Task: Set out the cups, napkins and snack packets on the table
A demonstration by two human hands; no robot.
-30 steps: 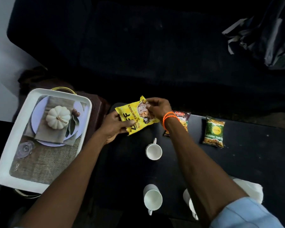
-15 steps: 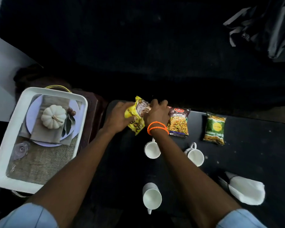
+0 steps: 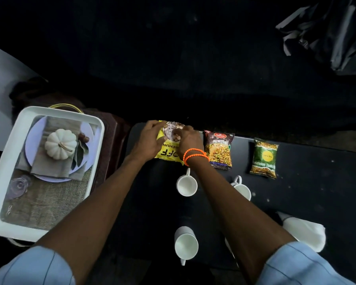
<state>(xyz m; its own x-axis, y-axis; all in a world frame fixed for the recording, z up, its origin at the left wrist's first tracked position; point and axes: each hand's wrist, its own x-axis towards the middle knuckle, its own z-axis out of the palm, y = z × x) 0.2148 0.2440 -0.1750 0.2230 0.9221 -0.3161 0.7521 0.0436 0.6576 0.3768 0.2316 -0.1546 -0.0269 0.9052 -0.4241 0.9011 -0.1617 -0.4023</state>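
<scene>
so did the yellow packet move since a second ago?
Yes. The yellow packet, held up and tilted before, is now flat on the table beside the brown packet, under the left hand and right hand.

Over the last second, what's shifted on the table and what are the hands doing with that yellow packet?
Both hands, left hand and right hand, have lowered the yellow packet from mid-air onto the table, left of the maroon packet, and still press it flat. The green packet, cups and napkin stayed put.
</scene>
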